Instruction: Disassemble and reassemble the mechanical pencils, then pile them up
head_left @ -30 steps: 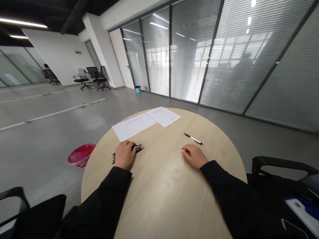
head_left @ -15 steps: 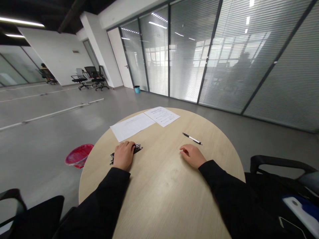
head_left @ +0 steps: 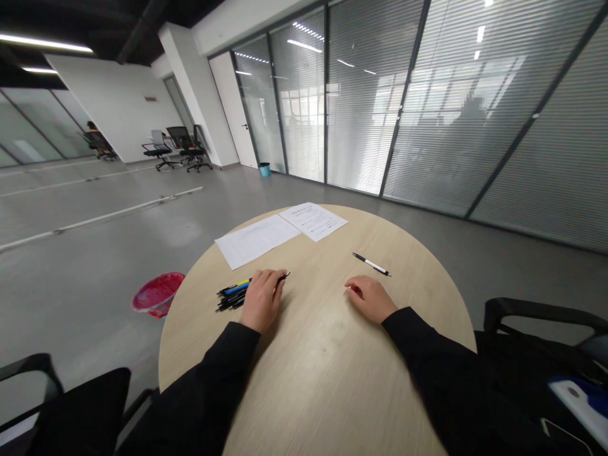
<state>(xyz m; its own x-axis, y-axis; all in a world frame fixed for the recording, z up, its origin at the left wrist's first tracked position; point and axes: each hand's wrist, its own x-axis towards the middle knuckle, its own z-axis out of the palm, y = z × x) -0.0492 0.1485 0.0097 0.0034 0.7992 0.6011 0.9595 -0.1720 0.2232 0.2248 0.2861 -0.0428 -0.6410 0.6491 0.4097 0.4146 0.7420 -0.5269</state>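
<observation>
Tabletop (head_left: pixel 304 373) space separates both hands (head_left: pixel 261 299).

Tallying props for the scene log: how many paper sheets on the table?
2 visible: the left sheet, beyond the left hand; the right sheet, to its right near the far edge of the table. Any stacked underneath would be hidden.

Left of the worktop's (head_left: pixel 327 361) middle, the left hand (head_left: pixel 261 299) is palm down, thumb and fingers drawn together in a pinch. Right of its middle, the right hand (head_left: pixel 371 299) rests loosely curled. Black-sleeved forearms (head_left: pixel 218 367) reach from its near side.
</observation>
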